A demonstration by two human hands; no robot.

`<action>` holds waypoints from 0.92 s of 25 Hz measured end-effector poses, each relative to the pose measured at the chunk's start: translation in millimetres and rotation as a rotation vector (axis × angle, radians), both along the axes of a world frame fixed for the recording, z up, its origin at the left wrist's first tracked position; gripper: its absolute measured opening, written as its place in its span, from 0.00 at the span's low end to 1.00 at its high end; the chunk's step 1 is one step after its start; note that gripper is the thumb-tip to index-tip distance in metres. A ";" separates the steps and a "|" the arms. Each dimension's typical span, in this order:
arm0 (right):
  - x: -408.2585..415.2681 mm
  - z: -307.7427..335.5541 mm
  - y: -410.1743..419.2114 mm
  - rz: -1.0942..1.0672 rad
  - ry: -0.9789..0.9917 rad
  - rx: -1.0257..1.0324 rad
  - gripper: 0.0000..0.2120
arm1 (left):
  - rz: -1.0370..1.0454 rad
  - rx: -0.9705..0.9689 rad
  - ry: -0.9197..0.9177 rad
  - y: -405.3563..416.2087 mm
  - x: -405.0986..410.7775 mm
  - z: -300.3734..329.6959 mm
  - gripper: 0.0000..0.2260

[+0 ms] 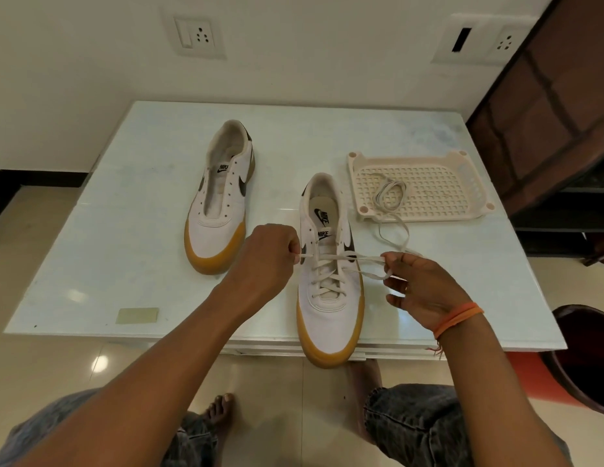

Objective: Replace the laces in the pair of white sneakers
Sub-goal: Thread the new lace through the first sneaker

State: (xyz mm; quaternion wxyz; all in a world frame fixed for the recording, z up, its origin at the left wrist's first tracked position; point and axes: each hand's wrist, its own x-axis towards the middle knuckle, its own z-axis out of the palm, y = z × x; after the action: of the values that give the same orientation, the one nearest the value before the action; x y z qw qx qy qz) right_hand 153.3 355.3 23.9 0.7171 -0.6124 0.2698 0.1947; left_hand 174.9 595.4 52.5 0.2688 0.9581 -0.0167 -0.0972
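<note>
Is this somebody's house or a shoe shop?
Most likely a room in a home: wall sockets, a glossy tiled floor, a small glass-topped table, and the person sits barefoot.

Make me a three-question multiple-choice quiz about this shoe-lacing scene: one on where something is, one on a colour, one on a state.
1. Where does the coiled spare lace lie?
A. in the tray
B. inside a sneaker
C. on the floor

2. What colour are the sneakers' soles?
A. black
B. tan
C. blue

3. What state is the far sneaker in?
A. fully laced
B. half laced
C. unlaced

Answers:
1 A: the spare lace coils in the tray.
2 B: the near sneaker has a tan rim.
3 C: the far sneaker shows bare eyelets.
</note>
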 end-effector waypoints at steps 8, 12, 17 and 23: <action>1.6 2.6 -2.2 -0.074 0.005 0.354 0.09 | -0.026 0.044 0.011 -2.4 5.4 3.9 0.03; 1.2 6.1 -0.6 -0.089 -0.027 0.440 0.12 | -0.030 0.070 0.053 -6.3 6.4 3.4 0.05; 3.5 3.8 -0.8 -0.110 -0.025 0.439 0.16 | -0.020 0.054 0.074 -7.2 6.3 3.8 0.05; 5.1 3.1 3.1 -0.182 -0.016 0.550 0.15 | -0.026 0.066 0.081 -7.4 6.8 3.6 0.06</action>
State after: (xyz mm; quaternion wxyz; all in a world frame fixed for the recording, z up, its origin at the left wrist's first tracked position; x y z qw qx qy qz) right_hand 158.4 358.4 27.0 0.8729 -0.3696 0.2550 0.1906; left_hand 181.8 588.0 56.2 0.2361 0.9615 -0.0151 -0.1402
